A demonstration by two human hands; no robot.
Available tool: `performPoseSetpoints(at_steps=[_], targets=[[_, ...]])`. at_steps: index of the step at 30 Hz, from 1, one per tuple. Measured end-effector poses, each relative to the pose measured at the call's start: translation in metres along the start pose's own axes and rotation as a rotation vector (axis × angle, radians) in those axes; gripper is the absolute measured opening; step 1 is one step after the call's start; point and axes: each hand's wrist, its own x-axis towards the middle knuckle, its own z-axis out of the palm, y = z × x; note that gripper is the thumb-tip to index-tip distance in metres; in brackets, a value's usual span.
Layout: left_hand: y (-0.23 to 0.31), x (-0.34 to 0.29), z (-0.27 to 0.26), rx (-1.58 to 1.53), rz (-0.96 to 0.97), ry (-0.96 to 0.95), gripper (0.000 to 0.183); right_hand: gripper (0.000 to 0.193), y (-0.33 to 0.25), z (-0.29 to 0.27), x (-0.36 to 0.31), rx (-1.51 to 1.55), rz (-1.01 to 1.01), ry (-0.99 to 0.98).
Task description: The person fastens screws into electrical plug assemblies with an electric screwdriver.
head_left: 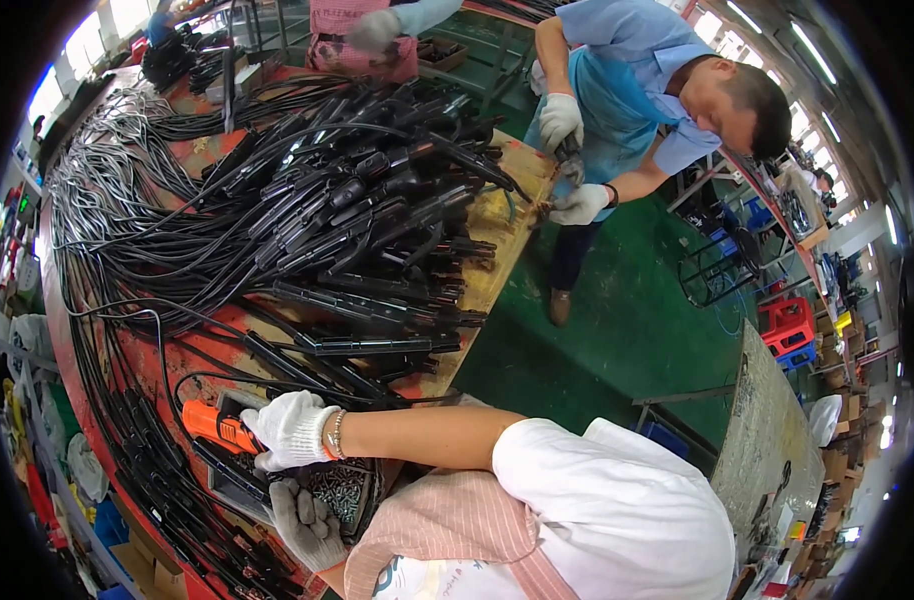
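Observation:
My right hand [295,430], in a white knit glove with a bracelet at the wrist, is closed around an orange power screwdriver [217,427]. The tool points left, over the near part of the bench. Just below it, my left hand [307,522], in a grey-stained glove, has its fingers curled in; what they hold, if anything, is hidden. Beside both hands sits a tray of small metal screws [339,492], partly covered by my gloves. Black handle-shaped parts with cables [167,490] lie in a row to the left of my left hand.
A large heap of black cabled handles [367,200] covers the red bench, its cables [97,200] trailing left. Across the bench's wooden edge [497,270], a co-worker in blue [617,110] handles a dark part with gloved hands. Another person's pink apron [362,40] shows behind. Red stools [785,325] stand at right.

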Motion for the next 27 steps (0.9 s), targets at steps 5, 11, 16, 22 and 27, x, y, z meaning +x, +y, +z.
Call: performPoseSetpoints(at_steps=[5,11,16,22,27], targets=[[-0.001,0.006,0.006,-0.018,-0.015,-0.06,0.017,0.06,0.007,-0.003,0.002,-0.014,0.019,0.028],[0.005,0.002,-0.002,-0.006,0.006,0.014,0.02,0.06,-0.005,0.004,0.006,0.0,-0.01,0.015],[0.0,0.002,-0.02,0.021,-0.099,0.117,0.032,0.055,-0.011,-0.01,0.001,0.136,-0.008,0.02],[-0.001,0.008,-0.01,0.002,-0.007,-0.063,0.015,0.085,0.002,-0.025,0.01,0.155,0.032,-0.068],[-0.001,0.011,-0.042,-0.391,-0.103,-0.329,0.026,0.057,-0.006,-0.063,-0.033,0.775,-0.209,0.133]])
